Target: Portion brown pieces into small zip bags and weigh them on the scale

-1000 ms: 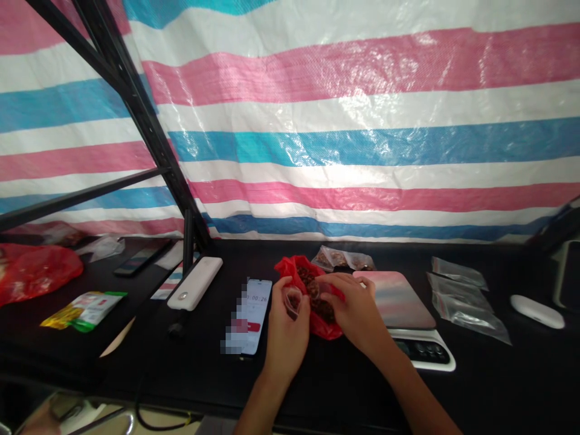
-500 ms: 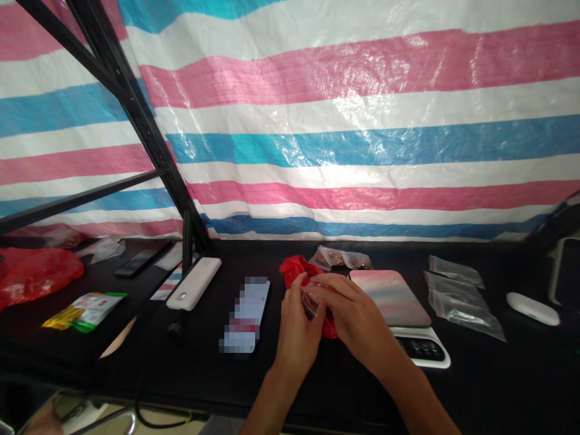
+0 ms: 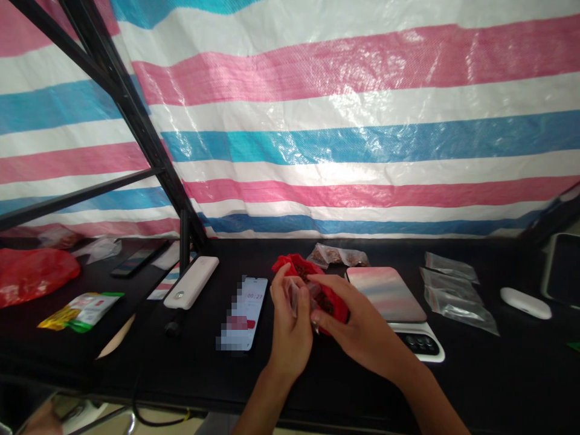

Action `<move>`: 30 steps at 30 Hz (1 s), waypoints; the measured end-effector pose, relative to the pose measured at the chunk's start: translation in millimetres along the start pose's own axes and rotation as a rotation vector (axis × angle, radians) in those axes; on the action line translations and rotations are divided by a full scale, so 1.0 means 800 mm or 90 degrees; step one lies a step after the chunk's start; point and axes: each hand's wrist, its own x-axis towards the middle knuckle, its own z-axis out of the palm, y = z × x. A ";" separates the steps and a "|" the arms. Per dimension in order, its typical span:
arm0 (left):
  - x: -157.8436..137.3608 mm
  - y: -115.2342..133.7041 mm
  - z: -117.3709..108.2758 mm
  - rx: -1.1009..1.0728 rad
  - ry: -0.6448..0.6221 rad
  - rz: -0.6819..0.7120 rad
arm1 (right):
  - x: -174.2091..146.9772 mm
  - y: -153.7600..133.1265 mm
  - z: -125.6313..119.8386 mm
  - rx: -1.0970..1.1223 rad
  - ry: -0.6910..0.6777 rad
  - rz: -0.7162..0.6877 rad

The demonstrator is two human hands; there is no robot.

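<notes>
A small clear zip bag (image 3: 293, 295) is between my two hands, over an opened red plastic bag (image 3: 336, 304) holding brown bits. My left hand (image 3: 290, 329) is closed around the clear bag's left side, thumb pressed against it. My right hand (image 3: 362, 323) curves in from the other side, fingertips and thumb at the clear bag's right edge; its exact pinch is partly hidden. To the right, a white kitchen scale (image 3: 385, 293) with a shiny square plate stands close to my right hand. Behind the red bag lie filled clear bags (image 3: 339, 256).
A lit phone (image 3: 247, 311) and a white power bank (image 3: 193, 282) lie to the left. Clear zip bags (image 3: 457, 296) and a white case (image 3: 525, 302) are on the right. Farther left are a coloured packet (image 3: 84, 310) and another red bag (image 3: 36, 277). A black frame post (image 3: 136, 115) rises behind.
My hands have drawn slightly apart, the left shifting left with the clear bag. More of the red bag's opening and its brown contents shows. The view has shifted slightly.
</notes>
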 end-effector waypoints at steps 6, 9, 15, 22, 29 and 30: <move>-0.011 0.009 0.009 -0.101 -0.122 -0.066 | -0.009 -0.007 -0.017 0.151 -0.071 0.037; -0.015 0.004 0.015 0.044 -0.103 0.013 | -0.012 0.017 -0.047 0.045 0.035 0.028; -0.017 -0.027 0.013 0.499 -0.029 0.068 | -0.029 0.087 -0.111 -0.286 0.165 0.002; -0.012 -0.044 -0.018 0.519 -0.258 0.116 | -0.046 0.103 -0.124 -0.276 0.201 0.015; -0.001 -0.034 -0.026 0.623 -0.165 0.233 | -0.055 0.118 -0.161 -0.241 0.407 0.041; 0.000 -0.030 -0.025 0.623 -0.134 0.244 | -0.056 0.119 -0.163 -0.233 0.430 0.051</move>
